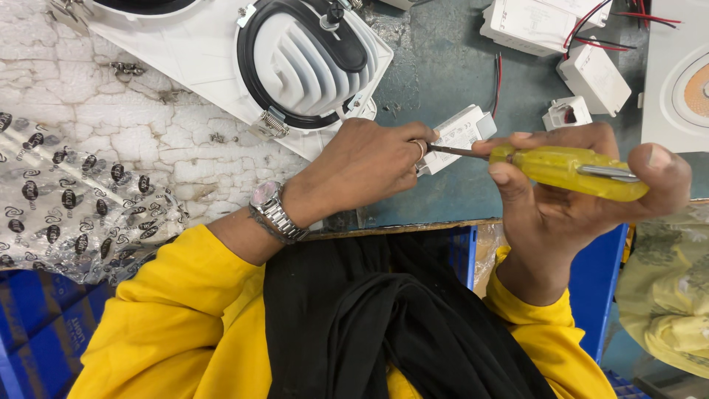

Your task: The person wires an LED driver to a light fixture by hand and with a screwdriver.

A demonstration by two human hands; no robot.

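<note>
Teal bench (443, 81), cracked white foam at left. Item: white driver box (461, 134), on bench beside ribbed lamp (310, 63). Left hand (362, 166) closed, pinching box. Right hand (583, 185) wrapped around yellow screwdriver (565, 168), tip at box. Step, judged: working a terminal screw. Next calls for steady tip, firm box hold.

White ribbed downlight housing (295, 59), printed plastic wrap (66, 207), spare white driver boxes (594, 74), blue crate (37, 318)
</note>
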